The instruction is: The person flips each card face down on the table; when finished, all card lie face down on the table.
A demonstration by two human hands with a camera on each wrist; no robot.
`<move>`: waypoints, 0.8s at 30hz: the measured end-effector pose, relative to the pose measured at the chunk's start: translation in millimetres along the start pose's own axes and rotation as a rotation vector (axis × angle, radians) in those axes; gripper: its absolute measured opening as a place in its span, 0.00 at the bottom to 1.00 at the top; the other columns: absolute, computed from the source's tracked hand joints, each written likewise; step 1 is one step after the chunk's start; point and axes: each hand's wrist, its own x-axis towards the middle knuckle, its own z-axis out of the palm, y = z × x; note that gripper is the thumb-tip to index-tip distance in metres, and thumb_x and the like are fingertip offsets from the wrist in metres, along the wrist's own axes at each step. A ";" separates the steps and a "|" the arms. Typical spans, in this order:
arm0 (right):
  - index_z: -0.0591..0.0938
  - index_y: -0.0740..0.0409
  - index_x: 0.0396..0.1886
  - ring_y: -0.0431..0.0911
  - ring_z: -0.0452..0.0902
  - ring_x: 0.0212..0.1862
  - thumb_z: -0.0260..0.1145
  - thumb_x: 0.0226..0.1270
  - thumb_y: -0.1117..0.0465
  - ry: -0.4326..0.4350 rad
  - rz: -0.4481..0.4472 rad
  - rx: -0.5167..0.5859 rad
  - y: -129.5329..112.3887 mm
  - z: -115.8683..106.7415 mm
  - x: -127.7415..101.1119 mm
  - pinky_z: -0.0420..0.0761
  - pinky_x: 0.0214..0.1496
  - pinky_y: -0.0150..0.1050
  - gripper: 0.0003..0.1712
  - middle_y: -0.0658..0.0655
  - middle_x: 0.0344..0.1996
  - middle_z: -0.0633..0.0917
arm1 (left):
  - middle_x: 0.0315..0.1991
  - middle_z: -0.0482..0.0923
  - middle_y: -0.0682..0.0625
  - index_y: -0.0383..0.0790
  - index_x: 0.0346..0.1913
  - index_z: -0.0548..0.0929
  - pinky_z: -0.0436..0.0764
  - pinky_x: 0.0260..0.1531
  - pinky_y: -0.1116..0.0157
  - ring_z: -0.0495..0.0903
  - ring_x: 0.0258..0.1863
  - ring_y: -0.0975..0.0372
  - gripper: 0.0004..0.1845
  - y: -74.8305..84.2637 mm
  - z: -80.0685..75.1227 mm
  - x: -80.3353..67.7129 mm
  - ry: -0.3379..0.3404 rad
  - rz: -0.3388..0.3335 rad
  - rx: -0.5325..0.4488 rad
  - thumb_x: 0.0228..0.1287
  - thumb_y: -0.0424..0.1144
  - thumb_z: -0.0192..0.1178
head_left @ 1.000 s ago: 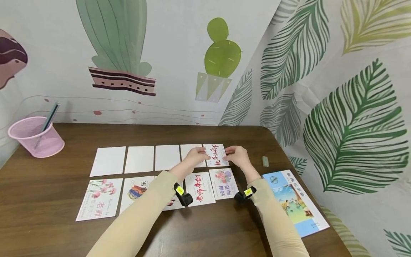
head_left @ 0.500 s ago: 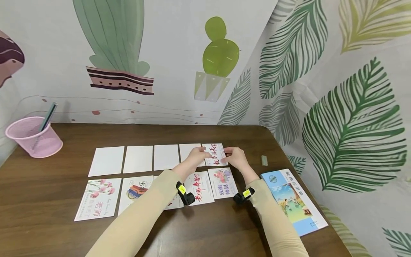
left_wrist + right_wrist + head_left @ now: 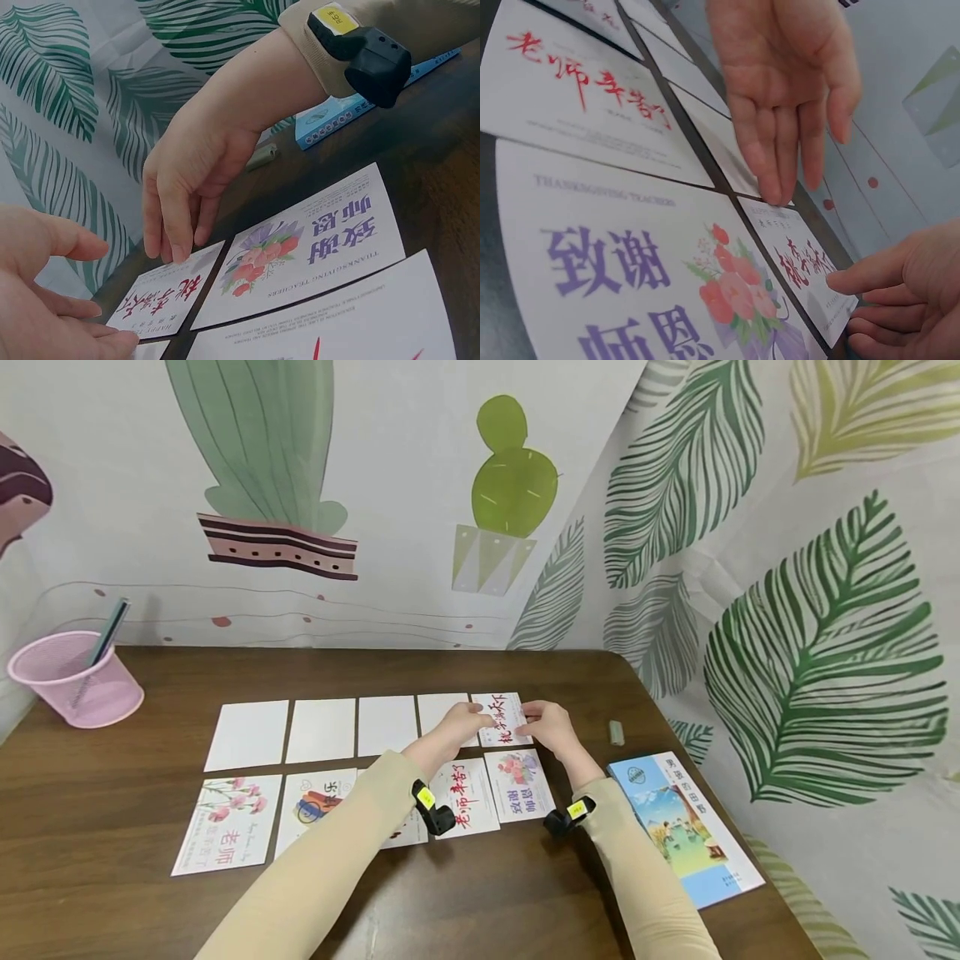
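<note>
A white card with red brush lettering [image 3: 501,718] lies at the right end of the upper card row on the brown table [image 3: 150,902]. My left hand [image 3: 461,723] touches its left edge with straight fingers [image 3: 780,150]. My right hand [image 3: 547,725] rests straight fingertips [image 3: 176,247] on its right edge. The same card [image 3: 161,300] lies flat in the left wrist view and shows again as the lettered card [image 3: 802,266] in the right wrist view. Neither hand grips it.
Several blank white cards [image 3: 322,729] fill the rest of the upper row. Printed cards lie below, among them a flower card [image 3: 519,783]. A blue book [image 3: 682,827] sits near the right table edge, a small grey object [image 3: 617,732] beyond it, and a pink mesh cup [image 3: 71,681] far left.
Both hands stay at the lettered card with almost no movement. The view has drifted slightly.
</note>
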 end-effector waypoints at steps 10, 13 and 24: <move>0.75 0.69 0.61 0.59 0.77 0.59 0.67 0.59 0.71 -0.023 0.045 0.218 4.2 -3.1 6.9 0.78 0.60 0.48 0.28 0.68 0.58 0.79 | 0.74 0.57 0.34 0.27 0.73 0.58 0.62 0.71 0.49 0.64 0.70 0.42 0.35 2.3 -1.8 -2.5 -0.024 -0.016 0.033 0.67 0.39 0.55; 0.73 0.69 0.63 0.58 0.77 0.58 0.67 0.60 0.71 -0.029 0.057 0.266 4.8 -3.9 9.5 0.79 0.59 0.48 0.29 0.68 0.60 0.78 | 0.74 0.56 0.34 0.27 0.73 0.58 0.61 0.71 0.48 0.63 0.70 0.42 0.35 2.6 -2.1 -2.9 -0.031 -0.011 0.041 0.67 0.39 0.55; 0.68 0.72 0.67 0.48 0.82 0.47 0.64 0.63 0.70 -0.099 0.078 0.357 4.0 -4.7 15.5 0.82 0.51 0.37 0.32 0.70 0.58 0.78 | 0.74 0.56 0.34 0.27 0.72 0.59 0.58 0.72 0.47 0.58 0.73 0.43 0.36 -0.4 -1.6 -1.3 -0.030 -0.001 0.056 0.67 0.40 0.56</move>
